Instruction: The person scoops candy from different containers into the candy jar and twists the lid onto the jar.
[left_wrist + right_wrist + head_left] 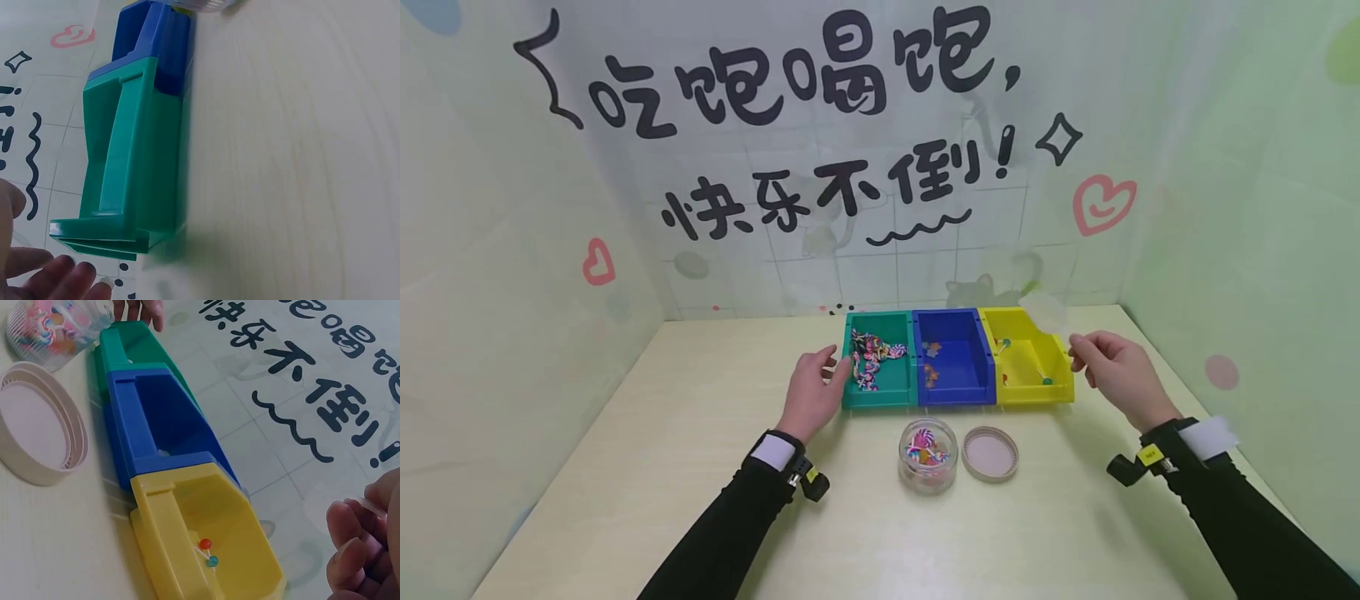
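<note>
My left hand (816, 387) is at the left wall of a green bin (895, 398), its fingers loosely bent and holding nothing. Between thumb and fingertips my right hand (1123, 379) pinches a thin, translucent whitish disc (1045, 313) over the right side of a yellow bin (1037, 392). A blue bin (955, 392) sits between the two others. Colourful swirl-patterned pieces (868, 358) lie in the green bin, small brown and grey pieces (931, 375) in the blue one. Small sticks with red and green ball heads (209, 556) lie in the yellow bin.
In front of the bins stands an uncovered clear jar (928, 477) with colourful pieces inside. Its pale pink lid (990, 454) lies beside it to the right. A printed backdrop (850, 275) rises behind the pale wooden table (685, 467), with side panels left and right.
</note>
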### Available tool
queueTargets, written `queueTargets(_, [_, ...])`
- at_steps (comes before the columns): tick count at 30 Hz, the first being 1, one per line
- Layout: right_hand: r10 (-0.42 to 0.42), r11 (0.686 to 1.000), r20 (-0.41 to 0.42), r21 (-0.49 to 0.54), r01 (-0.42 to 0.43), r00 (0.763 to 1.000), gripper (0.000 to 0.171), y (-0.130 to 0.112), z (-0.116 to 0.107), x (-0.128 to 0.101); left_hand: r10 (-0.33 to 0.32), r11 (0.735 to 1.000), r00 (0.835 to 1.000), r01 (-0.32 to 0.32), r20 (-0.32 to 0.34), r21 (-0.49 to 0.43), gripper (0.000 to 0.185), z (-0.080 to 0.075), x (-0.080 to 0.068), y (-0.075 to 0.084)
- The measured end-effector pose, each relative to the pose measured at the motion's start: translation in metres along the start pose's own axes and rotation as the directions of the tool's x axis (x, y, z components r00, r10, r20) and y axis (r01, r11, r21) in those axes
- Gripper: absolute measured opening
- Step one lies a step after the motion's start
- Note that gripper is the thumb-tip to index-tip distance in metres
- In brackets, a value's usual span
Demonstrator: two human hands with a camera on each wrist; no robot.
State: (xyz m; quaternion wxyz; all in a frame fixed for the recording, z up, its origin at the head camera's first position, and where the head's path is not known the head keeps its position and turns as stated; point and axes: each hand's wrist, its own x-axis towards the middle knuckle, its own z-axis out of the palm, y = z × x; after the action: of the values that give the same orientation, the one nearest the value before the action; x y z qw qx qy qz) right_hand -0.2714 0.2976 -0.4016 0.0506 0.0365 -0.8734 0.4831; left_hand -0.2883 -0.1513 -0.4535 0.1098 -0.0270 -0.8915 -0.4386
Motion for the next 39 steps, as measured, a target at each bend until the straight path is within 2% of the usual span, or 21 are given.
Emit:
queueTargets(6, [-0.012, 0.979, -0.022, -0.204, 0.007, 1.0, 0.056, 0.006, 0.007, 0.005, 0.011, 0.998, 1.0, -0.012, 0.014, 0.057, 0.057, 0.005, 0.005, -0.007])
queueTargets(12, [-0.047, 0.916, -0.025, -0.4, 0.033, 0.999, 0.045, 0.008, 0.022, 0.011, 0.002, 0.998, 0.999, -0.004, 0.033, 0.065, 0.049, 0.007, 0.006, -0.011])
queueTargets(17, [-0.072, 0.857, -0.017, -0.513, 0.053, 0.997, 0.04, 0.006, 0.038, 0.016, -0.019, 0.998, 0.999, 0.017, 0.046, 0.053, 0.049, 0.008, 0.005, -0.012])
queueTargets(29, [-0.085, 0.796, 0.002, -0.601, 0.069, 0.996, 0.037, 0.009, 0.056, 0.026, -0.028, 0.999, 0.994, 0.024, 0.106, 0.044, 0.051, 0.006, 0.008, -0.013])
queueTargets(39, [-0.138, 0.749, 0.098, -0.641, 0.169, 0.986, 0.032, 0.005, 0.071, 0.032, -0.063, 0.998, 0.987, 0.062, 0.151, 0.011, 0.052, 0.003, 0.007, -0.013])
